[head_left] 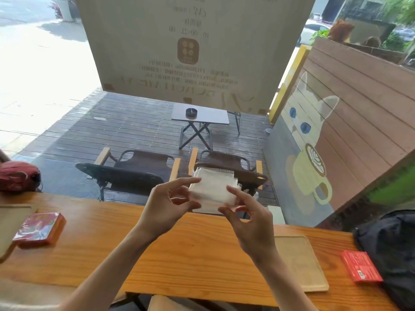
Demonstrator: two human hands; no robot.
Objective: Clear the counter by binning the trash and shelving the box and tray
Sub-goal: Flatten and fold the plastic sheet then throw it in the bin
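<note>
Both my hands hold up a white paper napkin (213,187) above the wooden counter (112,243). My left hand (168,203) pinches its left edge between thumb and fingers. My right hand (249,218) grips its lower right corner. A red box (38,230) lies on the counter at the left, partly on the corner of a wooden tray (11,218). Another wooden tray (301,261) lies flat at the right, and a second red box (360,267) sits beyond it.
A dark bag (390,248) rests at the counter's right end and a red bag (18,176) at the far left. A window stands directly behind the counter; outside are two folding chairs (139,169) and a small table (199,114).
</note>
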